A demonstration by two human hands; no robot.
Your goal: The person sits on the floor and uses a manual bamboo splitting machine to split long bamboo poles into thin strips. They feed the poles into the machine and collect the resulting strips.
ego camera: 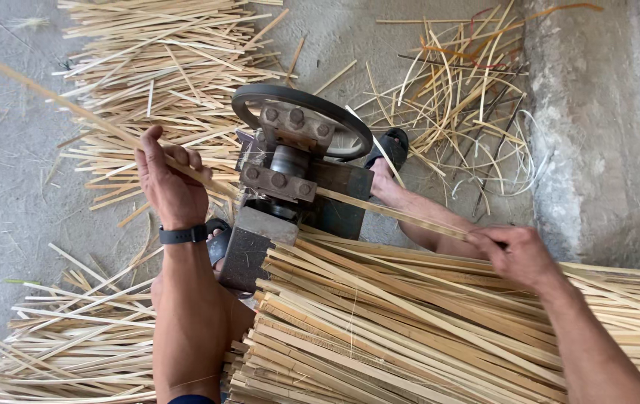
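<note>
Nearest: stacked bamboo slats [410, 337] across lap, lower right. R hand [518, 254] pinched shut on bamboo strip [395, 213], feeding into steel splitter machine [294, 176] w/ handwheel [301, 112] on top. L hand [170, 183] closed round same strip on exit side, angled up-left. Black wristband [183, 234] on L wrist. Sandalled foot [391, 153] just beside machine. Beyond: split strips pile [163, 82] on concrete floor [6, 150], curled offcuts [469, 97] top right.

The splitting machine [290, 179] stands in the middle on the floor [6, 164]; a long bamboo strip [380, 209] passes through it from left to right; a stack of bamboo slats [410, 322] lies before it; loose strips [163, 67] lie behind it on the left; curled shavings [469, 97] lie behind on the right, beside the wall [604, 127].
</note>
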